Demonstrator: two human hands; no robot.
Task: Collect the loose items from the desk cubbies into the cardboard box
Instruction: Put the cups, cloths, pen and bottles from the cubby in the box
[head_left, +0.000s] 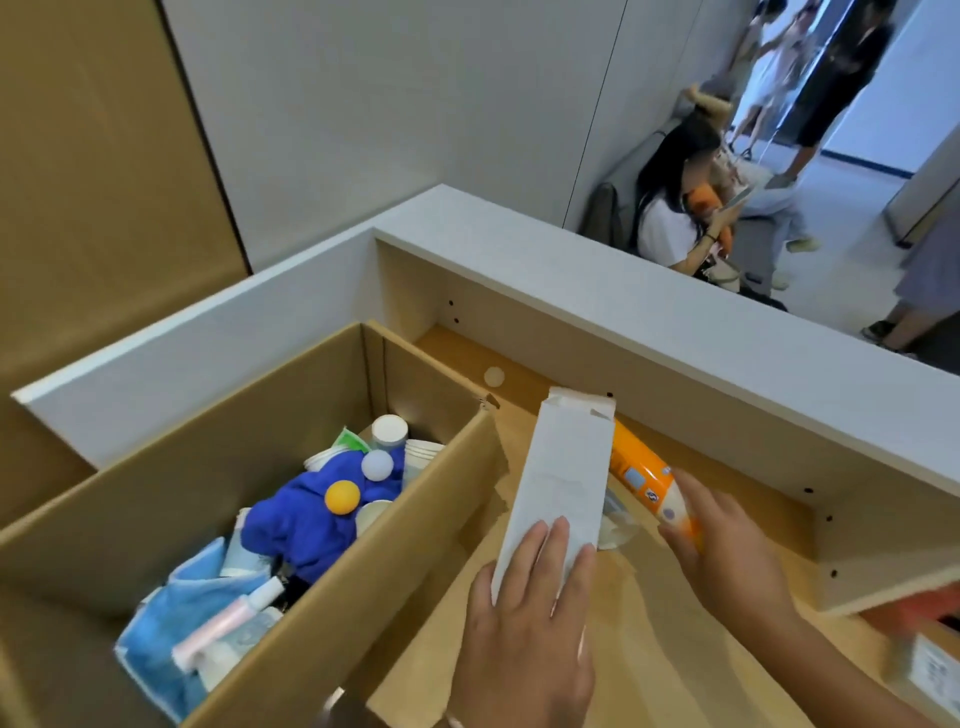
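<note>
An open cardboard box stands at the left on the desk. Inside lie a blue cloth, an orange ball, a white ball, paper cups, a light blue towel and a pink tube. My left hand grips the lower end of a long white carton, held tilted above the desk just right of the box. My right hand is wrapped around an orange packet that lies in the wooden cubby behind the carton.
A grey partition ledge tops the cubbies. A cubby divider stands at the right, with a labelled box beyond it. Crumpled clear wrap lies under the carton. People sit and stand past the partition at upper right.
</note>
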